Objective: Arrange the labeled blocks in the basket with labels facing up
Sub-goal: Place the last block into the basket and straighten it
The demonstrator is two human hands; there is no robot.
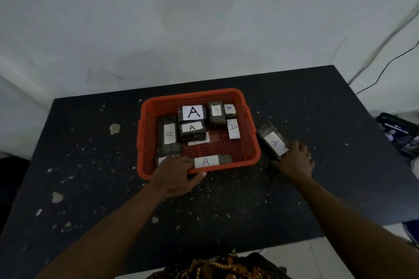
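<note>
An orange perforated basket sits mid-table with several dark blocks inside, their white "A" labels facing up. A flat labeled block lies along the basket's near wall. My left hand rests over the basket's near rim, fingers on a block at the near left corner and thumb under the rim. Right of the basket, another dark labeled block lies tilted on the table, label up. My right hand grips its near end.
The dark table is speckled with pale chips and flakes. A dark box sits off the table's right edge, and a black cable runs along the wall. The table's near edge is close to my body.
</note>
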